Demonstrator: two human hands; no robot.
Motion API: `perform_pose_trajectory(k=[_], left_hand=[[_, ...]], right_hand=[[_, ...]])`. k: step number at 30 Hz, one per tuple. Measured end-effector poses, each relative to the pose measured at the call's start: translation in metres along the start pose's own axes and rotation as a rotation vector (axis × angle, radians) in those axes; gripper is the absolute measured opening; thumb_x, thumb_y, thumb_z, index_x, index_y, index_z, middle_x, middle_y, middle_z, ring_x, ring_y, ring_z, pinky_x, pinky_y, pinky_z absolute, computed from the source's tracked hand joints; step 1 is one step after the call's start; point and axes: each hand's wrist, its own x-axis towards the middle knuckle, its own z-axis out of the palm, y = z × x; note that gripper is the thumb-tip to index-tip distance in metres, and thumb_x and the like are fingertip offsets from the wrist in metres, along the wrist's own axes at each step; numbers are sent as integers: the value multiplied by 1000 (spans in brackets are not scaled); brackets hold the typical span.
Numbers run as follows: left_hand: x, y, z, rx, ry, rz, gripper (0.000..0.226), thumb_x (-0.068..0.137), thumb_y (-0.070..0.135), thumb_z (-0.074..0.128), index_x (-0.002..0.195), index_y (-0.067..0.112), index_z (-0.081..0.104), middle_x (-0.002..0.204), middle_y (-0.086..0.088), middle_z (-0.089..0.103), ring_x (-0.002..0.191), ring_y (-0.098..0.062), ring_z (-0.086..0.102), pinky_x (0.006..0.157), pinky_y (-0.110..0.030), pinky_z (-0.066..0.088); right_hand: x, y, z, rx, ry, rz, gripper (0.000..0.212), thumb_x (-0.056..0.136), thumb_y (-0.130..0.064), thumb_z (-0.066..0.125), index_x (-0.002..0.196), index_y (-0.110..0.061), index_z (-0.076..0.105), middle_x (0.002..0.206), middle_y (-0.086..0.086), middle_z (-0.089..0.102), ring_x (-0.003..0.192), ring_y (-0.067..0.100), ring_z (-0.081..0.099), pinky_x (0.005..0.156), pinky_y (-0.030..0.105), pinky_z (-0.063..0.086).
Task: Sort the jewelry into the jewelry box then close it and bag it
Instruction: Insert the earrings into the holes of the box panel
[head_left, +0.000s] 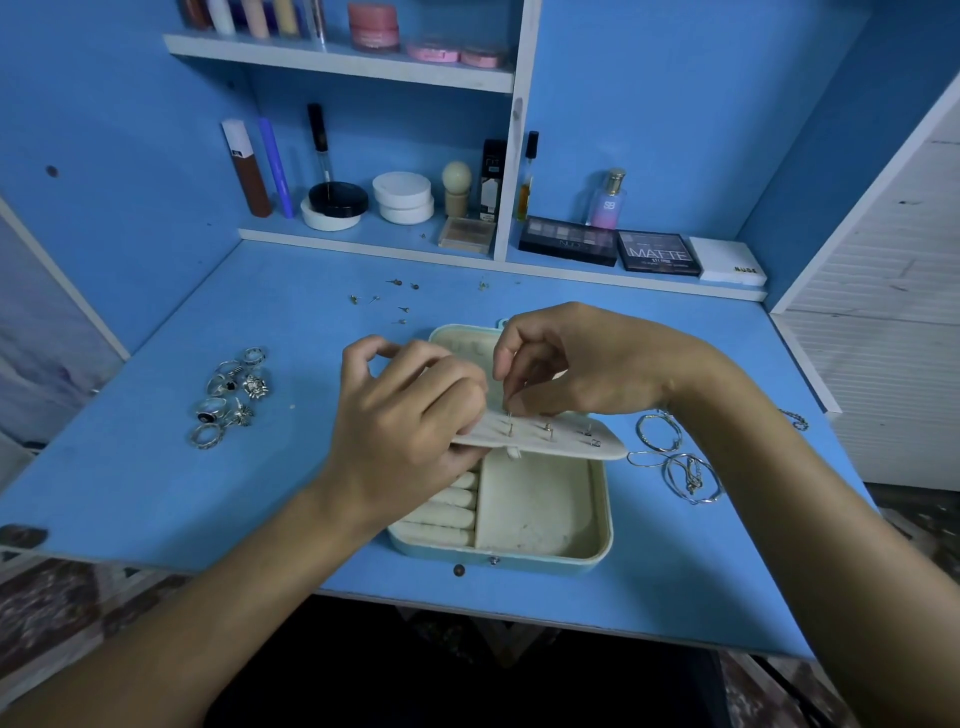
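Blue shelving with cosmetics is rising behind a blue tabletop (156, 457), where a person is working at an open, pale jewelry box (540, 525). Left hand (410, 421) is gripping the near-left edge of the box's cream earring panel (566, 436), holding it lifted over the tray. Right hand (576, 364) is pinching a small stud earring (510, 415) between thumb and forefinger — the fingers are narrow, closed on the stud, directly above the panel.

The stud's post is pointing down, straight below the right fingers, touching or just entering the panel; I cannot tell which. The panel's long axis is running left to right, and several studs are already sitting to the right of the fingers.

More loose studs (389, 301) are lying beyond the left fingers, farther back. A cluster of silver rings (228, 400) is waiting well left of the left fingers; thin bangles and a chain (675, 462) are lying below the right wrist — nearer the right hand.
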Motion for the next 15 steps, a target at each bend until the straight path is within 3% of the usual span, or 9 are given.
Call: perform_pose_trajectory(k=[4,7,10,13,15], left_hand=[[0,0,-1,10,-11,-4,33,86,20,64,75,23,33,80,7,69,78,-20,65,77,-42,38],[0,0,-1,5,-18,-13,37,82,18,69,75,23,33,80,7,69,79,-18,64,77,-42,37],[1,0,-1,0,-23,-19,35,82,16,66,75,23,33,80,7,69,80,-18,64,77,-42,37],[1,0,-2,1,-31,-15,33,82,14,64,75,23,33,79,7,69,80,-19,64,77,-42,37],[1,0,-2,3,-30,-14,35,80,13,66,75,23,33,79,7,69,79,-19,63,77,-42,37]], right_hand=[[0,-3,0,-38,-17,2,23,84,-8,74,98,-22,64,88,-6,76,88,23,70,88,40,57],[0,-6,0,-41,-23,19,24,84,-10,74,101,-25,63,89,-7,75,84,17,69,77,34,55],[0,-9,-1,-30,-27,28,27,85,-9,71,104,-26,61,89,-9,74,79,22,66,64,36,51],[0,-11,-1,-36,-34,29,28,85,-7,69,105,-25,60,87,-9,73,75,18,64,62,36,50],[0,-12,-1,-53,-38,25,29,85,-7,69,105,-25,60,86,-9,73,78,23,66,64,44,52]])
